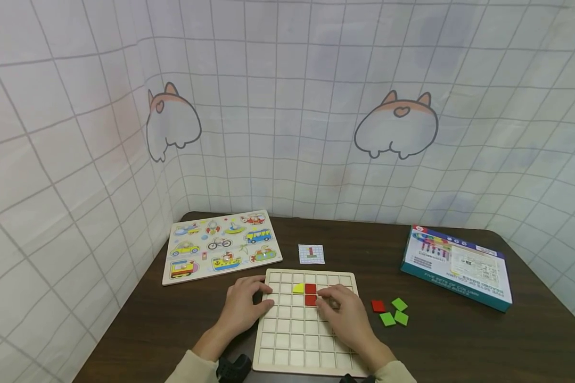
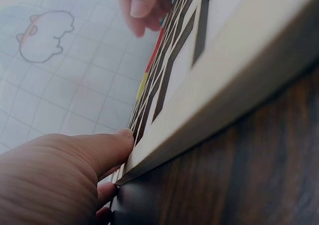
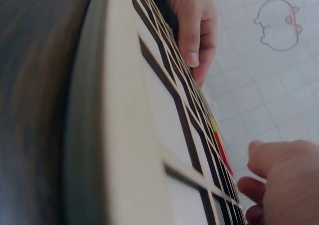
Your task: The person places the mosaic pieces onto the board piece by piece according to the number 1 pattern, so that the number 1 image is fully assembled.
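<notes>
On the table lies a light wooden grid board (image 1: pixel 287 340). My left hand (image 1: pixel 239 306) holds its left edge, the thumb on the rim and a fingertip against the side in the left wrist view. A yellow piece (image 1: pixel 298 288), apparently a triangle, sits in an upper cell. To its right is a red square tile (image 1: pixel 310 289), with a second red tile (image 1: pixel 310 300) directly below. My right hand (image 1: pixel 347 314) hovers just right of these tiles, thumb and index finger apart, and no piece shows between them. Its other fingers (image 3: pixel 251 190) are loosely bent.
Right of the board lie a loose red tile (image 1: pixel 378 306) and several green tiles (image 1: pixel 387 319). A small pattern card (image 1: pixel 311 254) is behind the board. A vehicle puzzle board (image 1: pixel 222 247) lies back left, a teal-edged box (image 1: pixel 455 266) back right. A gridded curtain surrounds the table.
</notes>
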Action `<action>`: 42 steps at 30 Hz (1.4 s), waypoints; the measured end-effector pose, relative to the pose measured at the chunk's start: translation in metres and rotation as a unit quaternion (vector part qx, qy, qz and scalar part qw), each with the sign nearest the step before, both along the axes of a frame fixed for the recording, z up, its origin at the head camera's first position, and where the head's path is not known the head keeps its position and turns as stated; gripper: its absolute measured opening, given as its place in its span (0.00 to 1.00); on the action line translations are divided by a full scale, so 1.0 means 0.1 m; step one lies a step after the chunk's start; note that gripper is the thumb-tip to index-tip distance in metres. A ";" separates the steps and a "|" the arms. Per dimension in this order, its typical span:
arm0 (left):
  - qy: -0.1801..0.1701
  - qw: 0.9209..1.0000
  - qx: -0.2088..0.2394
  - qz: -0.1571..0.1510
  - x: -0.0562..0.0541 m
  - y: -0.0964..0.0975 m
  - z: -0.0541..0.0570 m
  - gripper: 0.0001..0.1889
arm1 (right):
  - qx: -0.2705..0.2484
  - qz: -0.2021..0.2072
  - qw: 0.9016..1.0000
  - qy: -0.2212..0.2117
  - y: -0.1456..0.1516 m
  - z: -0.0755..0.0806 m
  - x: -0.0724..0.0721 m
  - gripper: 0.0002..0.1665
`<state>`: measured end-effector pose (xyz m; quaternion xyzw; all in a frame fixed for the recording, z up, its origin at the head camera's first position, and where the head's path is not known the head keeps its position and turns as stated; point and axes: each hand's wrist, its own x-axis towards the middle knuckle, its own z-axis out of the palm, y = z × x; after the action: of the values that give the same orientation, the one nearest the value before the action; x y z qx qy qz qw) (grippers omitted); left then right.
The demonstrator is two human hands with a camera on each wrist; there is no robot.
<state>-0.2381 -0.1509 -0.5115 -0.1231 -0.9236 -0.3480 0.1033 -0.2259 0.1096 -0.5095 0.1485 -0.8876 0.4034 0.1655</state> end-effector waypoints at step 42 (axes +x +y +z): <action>0.004 1.000 0.011 -0.006 0.03 0.00 -0.01 0.09 | 0.031 -0.118 0.991 0.050 1.03 0.08 -0.03 0.08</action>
<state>-0.2355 -0.1508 -0.5121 -0.1287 -0.9185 -0.3583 0.1066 -0.2294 0.2127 -0.5015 0.0677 -0.9016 0.3452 0.2516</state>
